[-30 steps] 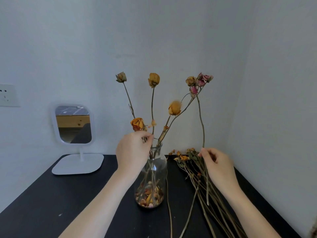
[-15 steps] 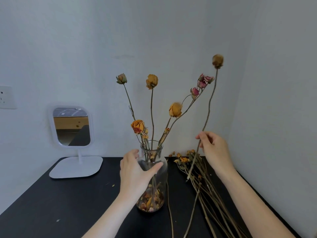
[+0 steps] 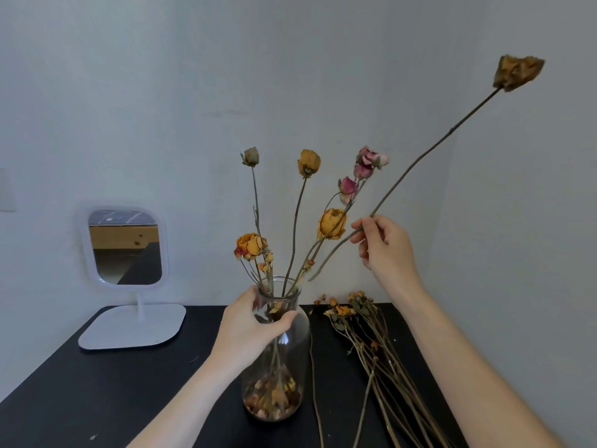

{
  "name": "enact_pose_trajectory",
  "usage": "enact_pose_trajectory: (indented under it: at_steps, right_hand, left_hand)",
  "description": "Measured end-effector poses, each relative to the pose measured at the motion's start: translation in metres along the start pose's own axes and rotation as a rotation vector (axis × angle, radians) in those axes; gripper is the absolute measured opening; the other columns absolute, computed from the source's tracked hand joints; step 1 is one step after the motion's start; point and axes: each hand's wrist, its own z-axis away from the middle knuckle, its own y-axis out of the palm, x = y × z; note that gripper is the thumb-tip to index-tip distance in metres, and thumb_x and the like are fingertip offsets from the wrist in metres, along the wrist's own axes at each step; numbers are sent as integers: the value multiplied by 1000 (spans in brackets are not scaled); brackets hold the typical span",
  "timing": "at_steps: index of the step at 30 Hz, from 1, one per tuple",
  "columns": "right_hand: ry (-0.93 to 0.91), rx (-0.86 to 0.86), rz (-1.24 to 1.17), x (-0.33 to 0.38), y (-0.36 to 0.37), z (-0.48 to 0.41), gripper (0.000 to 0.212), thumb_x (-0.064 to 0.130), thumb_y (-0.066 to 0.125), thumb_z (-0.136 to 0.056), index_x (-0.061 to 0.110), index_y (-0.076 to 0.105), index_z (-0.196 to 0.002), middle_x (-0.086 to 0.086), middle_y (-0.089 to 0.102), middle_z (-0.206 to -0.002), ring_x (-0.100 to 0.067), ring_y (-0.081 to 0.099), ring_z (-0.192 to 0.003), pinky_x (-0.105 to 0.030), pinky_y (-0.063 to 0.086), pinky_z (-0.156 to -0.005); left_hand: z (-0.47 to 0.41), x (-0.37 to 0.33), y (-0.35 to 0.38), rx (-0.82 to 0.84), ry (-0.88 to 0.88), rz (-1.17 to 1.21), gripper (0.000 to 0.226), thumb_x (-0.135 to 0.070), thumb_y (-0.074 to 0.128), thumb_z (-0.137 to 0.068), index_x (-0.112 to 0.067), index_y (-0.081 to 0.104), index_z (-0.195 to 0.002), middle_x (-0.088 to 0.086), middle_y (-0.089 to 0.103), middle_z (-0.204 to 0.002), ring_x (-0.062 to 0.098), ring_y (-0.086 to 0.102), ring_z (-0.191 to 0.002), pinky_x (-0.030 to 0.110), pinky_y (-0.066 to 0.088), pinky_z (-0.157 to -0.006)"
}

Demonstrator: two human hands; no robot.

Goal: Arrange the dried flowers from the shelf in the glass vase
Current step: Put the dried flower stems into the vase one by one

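"Right, talk me through the feed: where am I on this one?"

"Your left hand [image 3: 250, 324] grips the neck of the glass vase [image 3: 292, 360], thumb in front, fingers curled round behind. The vase stands on the black shelf [image 3: 97, 383], towards the back. Your right hand [image 3: 384, 247] pinches a long stem [image 3: 451, 129] low down between thumb and fingertips. It tilts up to the right, bloom high, cut end just beside the mouth and not yet in."

"So I'd swing the cut end over the rim, bring the stem nearer upright and feed it down slowly (these look brittle, so I judge a light pinch and no twisting). Where's the gap?"

"I can't tell through the glass. Aim where the stems part at the rim, and hold the neck firm so the vase doesn't tip as the new one pushes past the others."

"Count for me."

"One vase. Five stems in it, as I read them: a greenish bud [image 3: 250, 156], two yellow roses [image 3: 308, 163], an orange rose [image 3: 250, 245] sitting lowest, and one branching pink spray [image 3: 368, 161]. One stem in your hand. One bare stem [image 3: 315, 383] lying alone just right of the vase, and beyond it a pile of dried flowers [image 3: 371, 344], too tangled to count. One mirror [image 3: 126, 247] on a stand at the left. Loose petals [image 3: 273, 402] in the vase's bottom, uncountable."
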Motion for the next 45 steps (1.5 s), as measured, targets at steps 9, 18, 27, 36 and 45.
enact_pose_trajectory:
  at_steps: [9, 18, 27, 36, 45]
  right_hand:
    - [-89, 133, 47, 9, 18, 13, 27, 24, 39, -98, 23, 56, -77, 8, 51, -55, 0, 43, -45, -10, 35, -44]
    - [-99, 336, 166, 2, 29, 27, 22, 19, 43, -96, 14, 63, -90, 11, 59, -68, 1, 47, -51, -9, 39, -49]
    - [-54, 503, 320, 3, 40, 36, 23, 28, 51, -93, 29, 57, -71, 7, 56, -64, -1, 46, -55, -15, 41, -55]
    - [-73, 365, 114, 42, 34, 18, 20, 31, 43, -96, 20, 59, -89, 1, 60, -64, -1, 43, -41, -17, 35, -46]
    - [8, 454, 230, 32, 39, 28, 20, 27, 46, -96, 17, 63, -97, 4, 59, -61, -1, 45, -37, -10, 35, -40]
  left_hand:
    - [1, -1, -7, 124, -43, 76, 46, -42, 76, -70, -46, 41, -99, -26, 52, -104, -3, 50, -102, 11, 38, -80]
    - [1, 5, -5, -7, -29, 133, 63, -36, 81, -65, -37, 43, -116, -23, 59, -104, -7, 55, -98, 6, 42, -72]
    - [-3, 4, -6, 72, -80, 165, 64, -42, 77, -68, -36, 38, -118, -22, 55, -107, -6, 52, -100, 8, 40, -72]
    - [0, 7, -5, -6, -71, 117, 68, -47, 78, -64, -39, 35, -115, -30, 51, -99, -14, 49, -90, 2, 39, -64]
    - [-3, 7, -12, 43, -52, 41, 53, -44, 75, -70, -36, 39, -108, -26, 57, -96, -15, 53, -88, 1, 39, -62]
